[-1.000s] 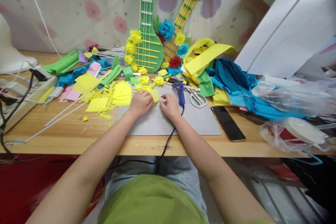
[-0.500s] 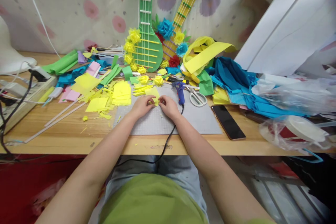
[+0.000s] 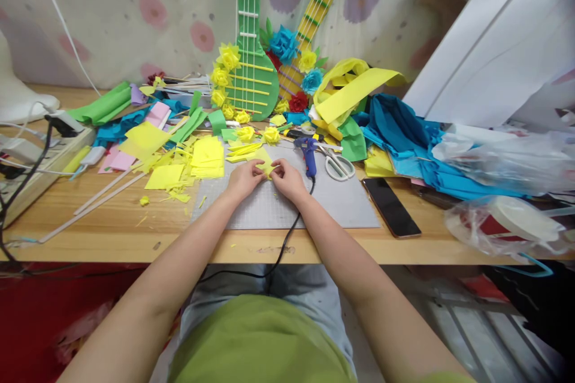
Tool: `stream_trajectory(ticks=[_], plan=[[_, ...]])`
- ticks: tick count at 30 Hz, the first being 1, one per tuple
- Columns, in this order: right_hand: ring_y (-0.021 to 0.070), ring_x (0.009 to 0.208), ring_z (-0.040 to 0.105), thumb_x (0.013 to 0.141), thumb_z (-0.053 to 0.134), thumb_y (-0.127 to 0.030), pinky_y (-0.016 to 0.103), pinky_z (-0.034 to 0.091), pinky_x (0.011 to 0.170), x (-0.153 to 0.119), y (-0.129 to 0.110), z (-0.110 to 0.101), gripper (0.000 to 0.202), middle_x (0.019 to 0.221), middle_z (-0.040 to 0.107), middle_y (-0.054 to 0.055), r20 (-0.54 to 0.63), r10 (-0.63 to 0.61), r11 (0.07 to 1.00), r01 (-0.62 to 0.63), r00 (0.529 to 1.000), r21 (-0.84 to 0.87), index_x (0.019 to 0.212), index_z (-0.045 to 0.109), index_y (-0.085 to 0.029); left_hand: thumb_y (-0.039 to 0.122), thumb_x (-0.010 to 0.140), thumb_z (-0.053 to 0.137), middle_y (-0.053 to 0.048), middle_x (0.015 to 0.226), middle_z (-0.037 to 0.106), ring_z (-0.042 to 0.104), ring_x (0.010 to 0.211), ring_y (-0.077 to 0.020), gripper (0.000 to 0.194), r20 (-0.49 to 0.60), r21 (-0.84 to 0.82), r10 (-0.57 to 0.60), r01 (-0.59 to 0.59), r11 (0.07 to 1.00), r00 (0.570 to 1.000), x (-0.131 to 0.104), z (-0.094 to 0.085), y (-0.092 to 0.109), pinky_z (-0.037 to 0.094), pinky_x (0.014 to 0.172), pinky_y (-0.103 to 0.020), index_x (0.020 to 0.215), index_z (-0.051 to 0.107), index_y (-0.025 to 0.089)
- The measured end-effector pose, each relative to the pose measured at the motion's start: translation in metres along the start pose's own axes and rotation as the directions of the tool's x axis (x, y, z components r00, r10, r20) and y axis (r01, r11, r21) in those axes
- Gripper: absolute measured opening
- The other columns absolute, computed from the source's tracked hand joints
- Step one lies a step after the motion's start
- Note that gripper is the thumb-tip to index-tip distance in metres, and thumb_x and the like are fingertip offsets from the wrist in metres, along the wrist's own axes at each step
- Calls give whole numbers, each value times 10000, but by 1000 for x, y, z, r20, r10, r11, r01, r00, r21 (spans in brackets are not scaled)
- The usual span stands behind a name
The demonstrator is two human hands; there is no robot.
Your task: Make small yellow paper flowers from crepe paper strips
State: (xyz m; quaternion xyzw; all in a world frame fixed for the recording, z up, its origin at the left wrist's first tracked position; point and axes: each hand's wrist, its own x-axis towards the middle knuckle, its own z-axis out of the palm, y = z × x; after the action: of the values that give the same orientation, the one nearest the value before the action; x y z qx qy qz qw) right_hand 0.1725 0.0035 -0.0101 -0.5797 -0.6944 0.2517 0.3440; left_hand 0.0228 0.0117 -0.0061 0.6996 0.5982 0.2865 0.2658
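A small piece of yellow crepe paper [image 3: 266, 161] is pinched between my two hands over the grey cutting mat [image 3: 242, 212]. My left hand [image 3: 245, 179] grips its left side, fingers closed. From the right, my right hand [image 3: 287, 179] pinches its near edge, the fingertips close to the left ones. Just beyond lie folded yellow paper strips [image 3: 245, 152] and two yellow paper flowers [image 3: 271, 134]. A blue glue gun [image 3: 308, 155] rests right of my right hand, with white-handled scissors [image 3: 339, 167] beside it. Stacked yellow paper squares [image 3: 207, 157] lie to the left.
A green paper-covered instrument [image 3: 251, 81] with yellow flowers leans at the back, beside a yellow one [image 3: 317, 12]. A black phone [image 3: 390, 206] lies right of the mat. Blue crepe paper [image 3: 399, 125] and a bagged cup [image 3: 507, 224] are farther right; a power strip [image 3: 45, 167] is left.
My fingertips have shifted slightly on the yellow paper and drawn closer together along its near edge. The view has tilted a little; the other things stay put.
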Motion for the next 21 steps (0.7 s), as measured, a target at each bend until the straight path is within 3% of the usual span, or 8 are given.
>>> stream_trajectory(ticks=[5, 9, 21], plan=[[119, 661, 546, 698, 570, -261, 255, 413, 660, 0, -1, 1, 217, 752, 642, -29, 8, -2, 1000, 2, 1000, -1, 906, 527, -214, 248, 698, 647, -8, 907, 683, 591, 705, -120, 411, -18, 10, 61, -61, 998, 998, 3, -1, 0, 428, 679, -241, 1101, 576, 215], [115, 666, 550, 705, 560, -230, 250, 412, 658, 1, 0, 4, 178, 734, 629, -30, -16, 23, 1000, -23, 1000, -4, 879, 525, -214, 255, 719, 608, -10, 864, 681, 573, 682, -126, 374, -58, 15, 49, -48, 999, 997, 5, -2, -3, 429, 673, -257, 1089, 588, 202], [152, 744, 563, 735, 546, -259, 278, 406, 691, 1, -4, 9, 194, 749, 635, -10, -65, 28, 989, -37, 997, -146, 924, 534, -216, 250, 704, 596, -14, 828, 672, 571, 838, -184, 351, -121, 113, 61, -47, 992, 991, 4, 0, 0, 423, 756, -298, 1051, 589, 196]])
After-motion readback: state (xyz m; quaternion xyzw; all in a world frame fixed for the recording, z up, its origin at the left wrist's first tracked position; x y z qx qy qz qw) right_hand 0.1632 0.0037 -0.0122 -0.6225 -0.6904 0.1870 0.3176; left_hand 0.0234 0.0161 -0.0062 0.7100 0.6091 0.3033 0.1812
